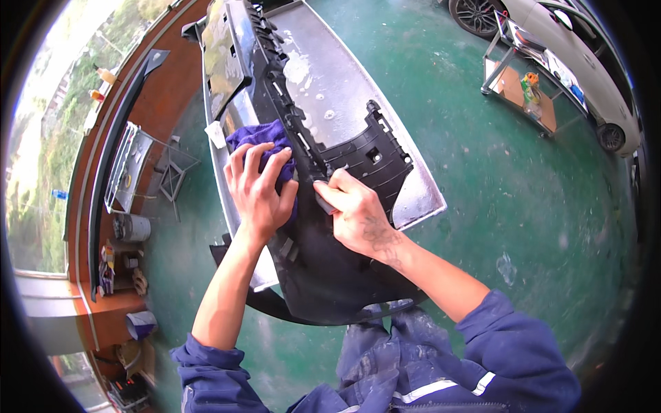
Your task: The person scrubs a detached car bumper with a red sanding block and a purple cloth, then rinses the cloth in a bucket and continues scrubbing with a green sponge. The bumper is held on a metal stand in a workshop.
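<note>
A black plastic car bumper [323, 275] lies lengthwise in front of me, with a row of clips and slots along its edge. My left hand [258, 182] presses a crumpled purple cloth [258, 134] against it, fingers bent and spread over the fabric. Beside it, my right hand [358, 210] is closed on a small grey pad-like piece [326, 204], held against the bumper just below the clip row. Most of that piece is hidden by the fingers. A flat black bracket section [379, 155] with square holes juts out to the right.
Under the bumper is a pale, wet-looking tray-like surface [330, 76] with white foam patches. A wheeled cart [509, 86] and a grey car [592, 62] stand at the upper right. Along the left wall are a metal rack [129, 168] and a bucket [131, 227].
</note>
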Motion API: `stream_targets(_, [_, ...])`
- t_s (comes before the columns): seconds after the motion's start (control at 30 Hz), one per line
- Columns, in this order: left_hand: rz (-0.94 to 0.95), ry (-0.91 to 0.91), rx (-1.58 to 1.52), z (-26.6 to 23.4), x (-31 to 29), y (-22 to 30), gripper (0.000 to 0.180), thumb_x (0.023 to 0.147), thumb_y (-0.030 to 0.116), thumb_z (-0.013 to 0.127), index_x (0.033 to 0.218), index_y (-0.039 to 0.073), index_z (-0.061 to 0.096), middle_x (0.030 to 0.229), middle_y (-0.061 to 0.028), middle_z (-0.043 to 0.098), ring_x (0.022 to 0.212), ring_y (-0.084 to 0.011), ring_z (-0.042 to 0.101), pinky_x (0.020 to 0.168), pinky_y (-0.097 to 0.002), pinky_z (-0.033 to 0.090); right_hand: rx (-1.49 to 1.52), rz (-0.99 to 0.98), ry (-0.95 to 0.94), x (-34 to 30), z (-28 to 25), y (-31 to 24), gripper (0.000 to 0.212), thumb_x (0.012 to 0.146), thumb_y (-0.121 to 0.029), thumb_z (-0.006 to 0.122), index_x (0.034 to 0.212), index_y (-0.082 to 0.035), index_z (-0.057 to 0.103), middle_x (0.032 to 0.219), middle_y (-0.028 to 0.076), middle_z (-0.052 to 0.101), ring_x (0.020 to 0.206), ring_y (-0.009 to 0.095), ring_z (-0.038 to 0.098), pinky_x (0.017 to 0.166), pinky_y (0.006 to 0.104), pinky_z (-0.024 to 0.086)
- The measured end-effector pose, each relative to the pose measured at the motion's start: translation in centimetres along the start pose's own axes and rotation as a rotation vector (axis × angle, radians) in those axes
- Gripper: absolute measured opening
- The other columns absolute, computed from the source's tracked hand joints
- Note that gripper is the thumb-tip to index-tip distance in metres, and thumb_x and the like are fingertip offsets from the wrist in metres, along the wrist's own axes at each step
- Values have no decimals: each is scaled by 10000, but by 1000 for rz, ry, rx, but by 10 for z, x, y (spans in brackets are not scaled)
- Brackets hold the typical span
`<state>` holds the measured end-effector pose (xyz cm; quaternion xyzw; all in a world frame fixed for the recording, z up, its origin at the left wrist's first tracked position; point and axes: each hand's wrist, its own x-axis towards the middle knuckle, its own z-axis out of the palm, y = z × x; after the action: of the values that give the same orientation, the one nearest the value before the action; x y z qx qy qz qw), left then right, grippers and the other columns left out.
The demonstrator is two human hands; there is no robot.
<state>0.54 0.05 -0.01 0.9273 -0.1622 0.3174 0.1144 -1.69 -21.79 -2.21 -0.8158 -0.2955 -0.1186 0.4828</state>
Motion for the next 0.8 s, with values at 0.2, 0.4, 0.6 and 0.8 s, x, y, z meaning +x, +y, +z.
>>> stream_targets(0.2, [19, -31, -6, -1, 0, 1, 503, 735, 218, 791, 1235, 164, 784, 1326, -88, 681, 1305, -382, 560, 1094, -541, 428, 48, -37, 85, -1, 4, 6, 421, 857, 161, 622, 1245, 65, 754, 964, 163, 594, 864, 367, 684, 783, 442, 573])
stream_targets(0.4, [94, -115, 52, -8, 18, 0, 554, 750, 189, 745, 1303, 162, 775, 1329, -88, 679, 1258, -357, 590, 1078, -516, 454, 147, 110, -211, -45, -63, 5, 421, 819, 119, 633, 1184, -1, 807, 1011, 158, 641, 893, 351, 700, 792, 428, 572])
stream_targets(0.6, [258, -192, 140, -13, 16, 43, 232, 718, 245, 815, 919, 146, 755, 1132, -44, 679, 1111, -306, 622, 953, -514, 494, 231, 457, 33, -123, -111, -12, 412, 950, 83, 659, 1337, 4, 777, 1072, 102, 683, 908, 193, 684, 833, 329, 560])
stream_targets(0.8, [187, -167, -3, -25, -77, 145, 454, 576, 282, 890, 998, 162, 769, 1151, -46, 692, 1056, -314, 638, 903, -495, 507, 683, 711, 245, -188, -127, 3, 370, 923, 34, 724, 1273, -13, 614, 1064, 54, 654, 951, 137, 650, 897, 322, 559])
